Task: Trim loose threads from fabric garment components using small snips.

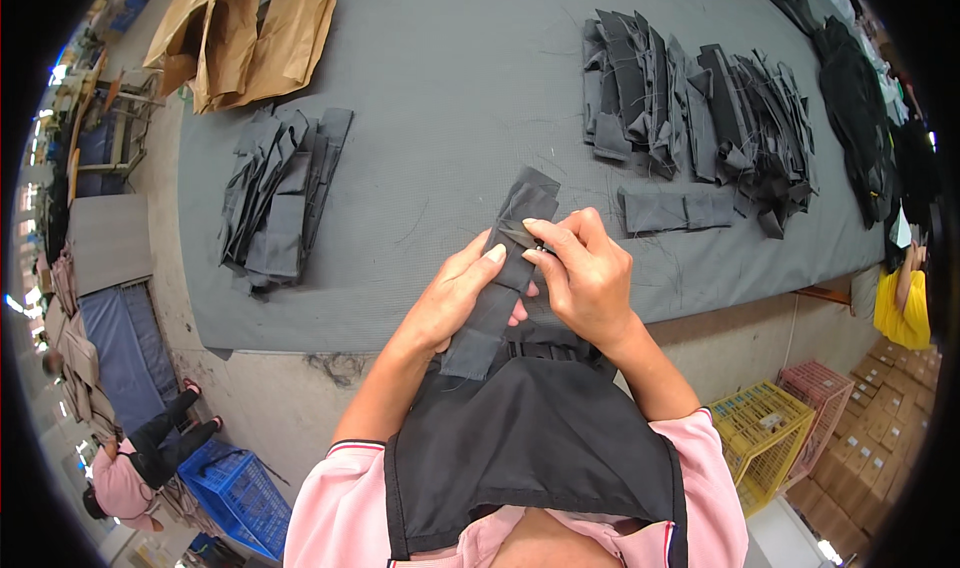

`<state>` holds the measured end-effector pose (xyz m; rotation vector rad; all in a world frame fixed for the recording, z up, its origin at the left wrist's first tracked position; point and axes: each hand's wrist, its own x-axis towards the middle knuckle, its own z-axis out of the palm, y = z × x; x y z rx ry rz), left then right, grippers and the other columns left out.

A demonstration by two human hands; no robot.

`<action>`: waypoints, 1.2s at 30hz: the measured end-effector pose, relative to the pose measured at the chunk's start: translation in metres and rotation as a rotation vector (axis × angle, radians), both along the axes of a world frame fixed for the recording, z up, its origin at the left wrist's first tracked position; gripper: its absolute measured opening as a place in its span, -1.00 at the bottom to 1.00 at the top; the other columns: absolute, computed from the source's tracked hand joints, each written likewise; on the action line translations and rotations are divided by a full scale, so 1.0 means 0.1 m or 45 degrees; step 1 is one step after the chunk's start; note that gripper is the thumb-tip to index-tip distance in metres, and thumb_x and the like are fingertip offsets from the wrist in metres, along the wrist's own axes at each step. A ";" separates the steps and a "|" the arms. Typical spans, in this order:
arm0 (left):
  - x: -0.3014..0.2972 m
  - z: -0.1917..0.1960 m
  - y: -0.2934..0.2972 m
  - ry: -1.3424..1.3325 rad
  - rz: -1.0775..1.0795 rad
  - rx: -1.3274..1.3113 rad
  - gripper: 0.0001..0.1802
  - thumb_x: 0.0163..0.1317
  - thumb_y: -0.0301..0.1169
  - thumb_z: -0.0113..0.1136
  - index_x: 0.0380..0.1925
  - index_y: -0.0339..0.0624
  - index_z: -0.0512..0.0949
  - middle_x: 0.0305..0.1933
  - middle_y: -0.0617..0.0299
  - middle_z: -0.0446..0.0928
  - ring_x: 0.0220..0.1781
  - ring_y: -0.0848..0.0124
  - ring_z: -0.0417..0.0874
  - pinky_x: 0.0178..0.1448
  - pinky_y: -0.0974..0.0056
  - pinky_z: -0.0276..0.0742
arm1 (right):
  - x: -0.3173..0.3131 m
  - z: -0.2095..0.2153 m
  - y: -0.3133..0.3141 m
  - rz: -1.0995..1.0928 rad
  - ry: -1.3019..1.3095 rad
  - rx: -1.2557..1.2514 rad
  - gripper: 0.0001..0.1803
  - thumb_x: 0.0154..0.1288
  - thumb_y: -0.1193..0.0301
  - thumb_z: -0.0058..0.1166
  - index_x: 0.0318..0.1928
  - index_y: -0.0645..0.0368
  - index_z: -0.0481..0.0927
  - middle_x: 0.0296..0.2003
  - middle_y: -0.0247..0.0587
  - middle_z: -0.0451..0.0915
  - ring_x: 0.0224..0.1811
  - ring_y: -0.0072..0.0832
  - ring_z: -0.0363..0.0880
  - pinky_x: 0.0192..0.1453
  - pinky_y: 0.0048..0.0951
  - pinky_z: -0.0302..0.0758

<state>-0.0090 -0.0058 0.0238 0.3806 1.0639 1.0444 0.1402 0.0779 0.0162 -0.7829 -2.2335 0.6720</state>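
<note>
Two bare hands, one dark grey fabric strip (487,318) between them, held at the table's near edge, slanting, lower end over the black apron (540,428). Left hand (452,296): thumb on top, fingers underneath, clamped on the strip. Right hand (594,273): thumb and index together, pinching one small pointed tool (518,236) against the strip's upper part; exact tool type unclear.

On the grey-covered table (430,88): one heap of similar strips (275,203) at left, two adjoining heaps (760,118) at far right, one single strip (680,211) lying flat just in front of those. Strips per heap: can't count, they overlap. One brown paper bag (255,53) behind the left heap. Black garments (850,123) along the right edge, count unclear.

Off-table: three crates, i.e. one blue (235,493), one yellow (762,433), one pink (825,393). Cardboard boxes (865,438) stacked lower right. Two other people: one in pink (125,483) lower left, one in yellow (903,310) at right.
</note>
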 end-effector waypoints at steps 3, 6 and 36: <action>-0.01 -0.01 -0.01 0.003 -0.005 0.017 -0.57 0.39 -0.17 -0.18 0.11 -0.24 0.30 -0.26 0.05 0.55 -0.46 0.46 0.58 -0.35 0.40 0.56 | -0.02 -0.02 0.01 0.004 0.018 0.109 -0.65 -0.09 0.54 0.28 -0.19 0.15 0.59 -0.48 -0.28 0.40 -0.58 -0.45 0.44 -0.54 -0.45 0.38; -0.01 -0.01 -0.01 0.008 -0.027 0.008 -0.56 0.39 -0.16 -0.17 0.11 -0.25 0.30 -0.27 0.05 0.54 -0.47 0.45 0.57 -0.35 0.40 0.56 | -0.04 -0.03 0.01 -0.007 0.062 0.075 -0.64 -0.11 0.57 0.29 -0.18 0.13 0.62 -0.50 -0.28 0.41 -0.60 -0.48 0.43 -0.56 -0.47 0.36; 0.18 -0.15 -0.10 0.079 0.300 0.017 -0.36 0.36 -0.20 -0.04 0.28 -0.31 0.01 -0.01 0.05 0.44 -0.18 0.36 0.59 -0.14 0.28 0.57 | 0.06 -0.19 -0.24 0.077 0.304 -0.334 -0.62 -0.26 0.73 0.22 -0.29 0.22 0.58 -0.46 -0.27 0.44 -0.56 -0.51 0.50 -0.57 -0.56 0.47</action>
